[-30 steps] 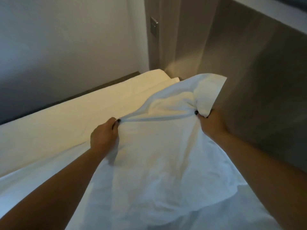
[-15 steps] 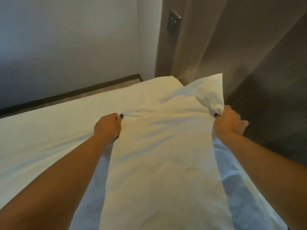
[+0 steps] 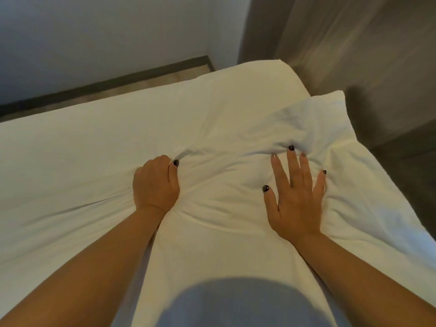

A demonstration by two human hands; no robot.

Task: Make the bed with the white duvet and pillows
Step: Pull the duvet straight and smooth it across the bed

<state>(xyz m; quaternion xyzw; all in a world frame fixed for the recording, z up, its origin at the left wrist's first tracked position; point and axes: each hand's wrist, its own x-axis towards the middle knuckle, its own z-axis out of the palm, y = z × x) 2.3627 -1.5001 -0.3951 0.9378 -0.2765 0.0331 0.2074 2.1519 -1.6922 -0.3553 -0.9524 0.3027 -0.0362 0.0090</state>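
Observation:
A white pillow (image 3: 226, 185) lies on the white bed (image 3: 82, 149), near its far right corner by the headboard. My left hand (image 3: 155, 185) grips a bunch of the pillow's fabric at its left edge, fingers curled. My right hand (image 3: 297, 194) lies flat on the pillow's right part with fingers spread, pressing it down. The pillow's far corner (image 3: 330, 102) sticks up toward the headboard. The duvet cannot be told apart from the bed's white cover.
A brown wooden headboard panel (image 3: 354, 55) rises along the right. A pale wall (image 3: 94, 38) with a dark skirting board (image 3: 106, 86) runs behind the bed, with a strip of floor between. My pale blue clothing (image 3: 236, 303) shows at the bottom.
The pillow, held up and stretched between both hands, has come down onto the bed. My right hand has let go of its corner and now presses flat on it. The left still grips.

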